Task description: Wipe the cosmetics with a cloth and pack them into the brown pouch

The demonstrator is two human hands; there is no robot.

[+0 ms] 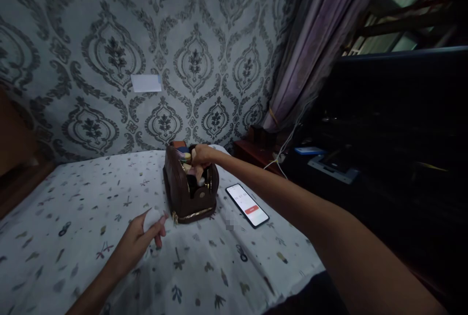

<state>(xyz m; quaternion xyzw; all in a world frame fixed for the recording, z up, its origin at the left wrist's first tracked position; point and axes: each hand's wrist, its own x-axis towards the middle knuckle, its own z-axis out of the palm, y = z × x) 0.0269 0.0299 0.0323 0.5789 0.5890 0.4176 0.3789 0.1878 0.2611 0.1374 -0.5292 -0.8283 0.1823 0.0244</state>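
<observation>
A brown bag (176, 193) with gold zips stands unzipped on the patterned white sheet, several small items packed inside. My right hand (204, 154) reaches into its top from the right, fingers curled down at the opening; what they grip, if anything, is hidden among the contents. To the left of the bag, my left hand (144, 233) is closed around a small white rounded object (151, 218), whose kind I cannot make out. Right of the bag, a phone (247, 206) lies face up, its screen lit with a timer and a red button.
The printed sheet (120, 193) reaches back to a wallpapered wall with a white paper (146, 83) on it. A purple curtain (303, 56) hangs at the right. White cables (288, 139) run down near a dark red ledge (252, 154), and a large dark surface fills the right side.
</observation>
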